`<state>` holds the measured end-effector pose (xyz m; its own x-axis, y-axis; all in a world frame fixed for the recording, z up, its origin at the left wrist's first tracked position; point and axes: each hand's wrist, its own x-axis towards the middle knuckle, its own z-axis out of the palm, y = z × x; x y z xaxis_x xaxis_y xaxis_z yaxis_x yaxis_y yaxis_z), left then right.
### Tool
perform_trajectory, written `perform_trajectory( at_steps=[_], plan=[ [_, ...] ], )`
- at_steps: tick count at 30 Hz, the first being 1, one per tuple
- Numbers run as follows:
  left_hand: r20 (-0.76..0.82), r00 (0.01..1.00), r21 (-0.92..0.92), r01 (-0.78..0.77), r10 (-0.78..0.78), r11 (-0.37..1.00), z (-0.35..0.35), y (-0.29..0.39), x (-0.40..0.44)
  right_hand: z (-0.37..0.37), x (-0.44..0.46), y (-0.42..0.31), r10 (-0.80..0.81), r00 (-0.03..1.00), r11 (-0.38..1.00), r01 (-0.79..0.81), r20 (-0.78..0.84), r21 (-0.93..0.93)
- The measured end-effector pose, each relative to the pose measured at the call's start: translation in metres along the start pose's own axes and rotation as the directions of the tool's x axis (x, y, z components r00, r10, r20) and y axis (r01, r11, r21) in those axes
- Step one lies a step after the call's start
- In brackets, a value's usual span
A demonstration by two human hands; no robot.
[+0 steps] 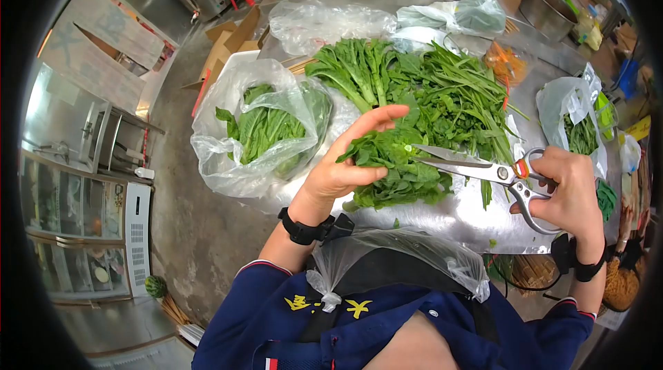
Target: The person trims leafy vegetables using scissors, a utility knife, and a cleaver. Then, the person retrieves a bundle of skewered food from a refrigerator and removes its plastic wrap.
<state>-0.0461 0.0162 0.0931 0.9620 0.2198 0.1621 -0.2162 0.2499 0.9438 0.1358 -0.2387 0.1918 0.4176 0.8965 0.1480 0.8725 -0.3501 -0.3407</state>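
Leafy bunch (pixel 387 152) in your left hand (pixel 335 173), scissors (pixel 504 174) at its stem end

Your bunch is in front of your left palm, over the near side of the metal table (pixel 494 221). Its pale stem end (pixel 408 149) turns toward your right. Whether its lower leaves touch the greens below, I cannot tell. Your left hand is half curled about it: the thumb lies across the front of the leaves, the index finger stretches free above, and the other fingers are hidden behind the green.

I judge this bunch to be light, soft and rather limp, perhaps slippery if it is wet. Such leaves probably bruise or tear under a hard pinch, so the better hold is around the gathered stems, gently, with your fingertips out of the line of the blades.

Your right hand (pixel 570 187) is curled through the handles of the scissors; the blades are a little apart, and their tips stand just beside the stem end.

Behind the bunch, a wide heap of greens (pixel 442 87) spreads over the table. On your left is a clear plastic bag (pixel 215 156) with more leaves (pixel 269 131) inside. On your right, near the table's edge, is a whitish bag (pixel 554 100), also with greens. Farther back lies crumpled clear plastic (pixel 324 28).
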Motion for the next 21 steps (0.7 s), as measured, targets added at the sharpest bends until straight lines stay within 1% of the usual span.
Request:
perform_trajectory(
  at_steps=[2,4,6,7,9,11,13,14,15,16,17,18,19,20,21],
  plan=[
    [0.007,1.0,0.005,-0.003,0.003,1.0,0.003,0.001,0.003,-0.005,0.003,-0.004,-0.007,1.0,1.0,0.008,0.016,-0.03],
    [-0.001,0.998,0.066,0.068,-0.069,0.995,0.005,0.001,0.006,-0.007,0.005,-0.005,-0.02,0.999,0.998,0.022,0.035,-0.057],
    [0.013,0.998,0.099,0.063,-0.065,0.993,0.007,0.0,0.008,-0.006,0.006,-0.006,-0.05,0.999,0.995,0.052,0.021,-0.087],
    [0.027,0.998,0.133,0.057,-0.061,0.989,0.008,0.0,0.008,-0.005,0.006,-0.005,-0.05,0.999,0.995,0.051,0.021,-0.086],
    [0.008,0.997,0.133,0.077,-0.079,0.988,0.009,0.001,0.009,-0.003,0.007,-0.005,-0.029,0.999,0.997,0.032,0.037,-0.066],
    [-0.001,0.995,0.121,0.102,-0.103,0.987,0.011,-0.001,0.009,0.001,0.004,-0.001,-0.046,0.998,0.998,0.048,0.035,-0.049],
    [-0.082,0.997,0.077,-0.005,0.011,0.997,0.006,-0.006,0.012,0.009,0.001,0.003,-0.062,0.998,0.997,0.063,0.024,-0.035],
    [-0.087,0.996,-0.01,-0.021,0.02,1.0,0.004,-0.014,0.012,0.017,-0.001,0.004,-0.009,1.0,1.0,0.009,-0.003,0.006],
    [-0.089,0.996,-0.008,-0.024,0.023,1.0,0.001,-0.014,0.012,0.026,-0.001,0.007,0.045,0.999,0.998,-0.043,-0.025,0.048],
    [-0.085,0.995,0.026,-0.052,0.054,0.998,-0.002,-0.014,0.013,0.037,0.0,0.016,0.176,0.984,0.956,-0.181,0.04,0.232],
    [-0.079,0.993,0.058,-0.078,0.083,0.995,-0.003,-0.014,0.014,0.047,-0.001,0.021,0.175,0.984,0.956,-0.18,0.04,0.231],
    [-0.08,0.993,0.057,-0.078,0.083,0.995,-0.002,-0.014,0.013,0.056,-0.003,0.024,0.275,0.959,0.873,-0.278,0.066,0.401],
    [-0.1,0.994,-0.058,-0.039,0.033,0.998,0.0,-0.013,0.013,0.06,-0.003,0.025,0.364,0.925,0.751,-0.359,0.106,0.555],
    [-0.115,0.993,-0.168,-0.004,-0.016,0.986,0.0,-0.012,0.014,0.05,0.0,0.013,0.246,0.969,0.92,-0.23,-0.01,0.319],
    [-0.117,0.993,-0.162,-0.005,-0.014,0.987,0.0,-0.012,0.013,0.047,0.003,0.008,0.242,0.97,0.919,-0.225,-0.012,0.323]
  ],
)
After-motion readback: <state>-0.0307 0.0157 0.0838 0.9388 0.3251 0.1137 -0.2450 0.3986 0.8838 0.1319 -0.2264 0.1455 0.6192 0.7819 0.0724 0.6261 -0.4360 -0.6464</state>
